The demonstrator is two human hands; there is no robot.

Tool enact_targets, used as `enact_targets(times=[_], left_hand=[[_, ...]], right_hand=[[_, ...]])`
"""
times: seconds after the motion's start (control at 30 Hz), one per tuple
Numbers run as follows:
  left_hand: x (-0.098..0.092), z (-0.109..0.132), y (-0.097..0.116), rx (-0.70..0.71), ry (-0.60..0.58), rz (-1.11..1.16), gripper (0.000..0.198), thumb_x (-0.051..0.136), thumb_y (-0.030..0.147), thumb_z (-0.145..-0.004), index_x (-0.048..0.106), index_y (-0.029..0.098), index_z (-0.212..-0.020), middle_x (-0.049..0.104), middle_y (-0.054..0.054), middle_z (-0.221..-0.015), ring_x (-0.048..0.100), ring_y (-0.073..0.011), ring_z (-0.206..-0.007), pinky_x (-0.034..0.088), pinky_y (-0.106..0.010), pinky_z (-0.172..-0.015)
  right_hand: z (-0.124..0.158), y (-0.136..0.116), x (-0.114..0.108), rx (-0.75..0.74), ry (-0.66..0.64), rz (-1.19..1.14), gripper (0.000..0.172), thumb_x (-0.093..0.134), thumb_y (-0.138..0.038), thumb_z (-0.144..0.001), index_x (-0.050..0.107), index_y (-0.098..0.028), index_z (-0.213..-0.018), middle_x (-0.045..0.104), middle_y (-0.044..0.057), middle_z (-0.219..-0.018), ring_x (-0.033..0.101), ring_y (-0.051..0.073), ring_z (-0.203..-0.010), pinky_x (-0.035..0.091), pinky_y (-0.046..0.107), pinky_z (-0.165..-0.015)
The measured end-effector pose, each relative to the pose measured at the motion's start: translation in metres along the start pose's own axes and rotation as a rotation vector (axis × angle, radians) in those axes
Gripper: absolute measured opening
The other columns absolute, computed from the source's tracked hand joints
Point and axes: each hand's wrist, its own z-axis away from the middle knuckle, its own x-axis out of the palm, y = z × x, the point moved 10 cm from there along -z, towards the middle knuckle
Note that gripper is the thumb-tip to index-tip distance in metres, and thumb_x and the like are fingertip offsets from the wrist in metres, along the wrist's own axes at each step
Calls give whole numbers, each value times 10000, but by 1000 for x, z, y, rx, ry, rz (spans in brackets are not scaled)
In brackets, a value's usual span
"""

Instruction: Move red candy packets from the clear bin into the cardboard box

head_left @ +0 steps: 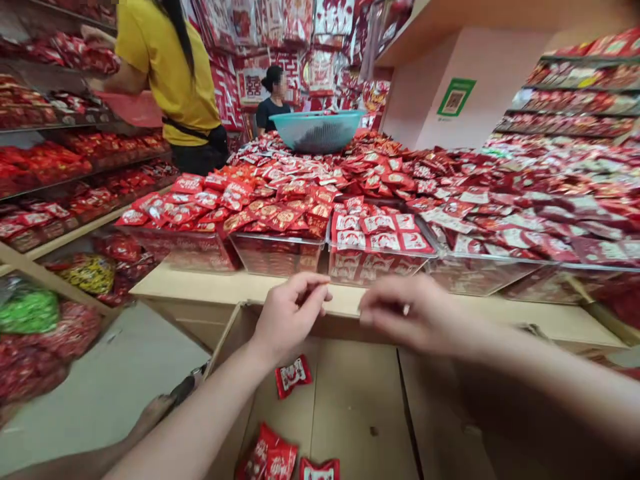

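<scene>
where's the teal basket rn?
In the head view, the teal basket sits upper centre, atop the heap of red packets at the far end of the counter, right of the person in yellow and well beyond both hands.

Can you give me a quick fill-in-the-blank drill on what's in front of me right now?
1. The basket on top of the heaped packets is ____ in colour.
2. Both hands, left hand and right hand, hover above an open ____ box.
3. The nearby person's shirt is ____.

Missing words: blue; cardboard; yellow
</scene>
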Motion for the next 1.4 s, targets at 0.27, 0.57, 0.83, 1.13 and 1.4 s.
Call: enact_targets(times=[0.27,0.57,0.83,1.13,1.4], left_hand=[[4,-5,-12,-33,-5,10,163,494,265,-768,560,175,-887,622,2,-700,562,-92,-566,450,-202,-569],[-1,-2,-10,-1,-23,-33,170,480,282,-786,569,183,-891,620,-11,-703,566,-122,-598,462,-236,-592],[-1,14,-5,-67,34,389,302,450,414,-797,504,226,-1028,604,-51,-936,595,-175,-791,467,-304,-745],[77,34,-5,-226,-200,822,658,691,282,-628,354,284,-1193,487,-101,-1234,541,-243,-1000,462,-307,-732],[54,20,-2,-230,-100,641,731,630,280,-697,158,235,-1253,646,-98,-959,604,-194,-806,465,-308,-689]], right_hand=[[4,19,200,-41,-230,58,563,620,-342,-652,469,-123,-1148,454,176,-1210,417,297,-1093,364,385,-888],[-37,30,267,-113,-285,417,229,537,-284,-706,609,-138,-866,653,124,-752,573,284,-748,462,417,-651],[17,7,58,-36,181,-340,410,624,-282,-627,480,-200,-1002,582,40,-848,540,147,-709,440,223,-623],[20,36,22,198,531,-886,317,565,-279,-736,393,-202,-991,533,35,-885,522,148,-794,434,286,-714],[21,48,29,304,437,-1205,295,661,-343,-651,471,-148,-767,577,-2,-685,517,92,-605,414,226,-579]])
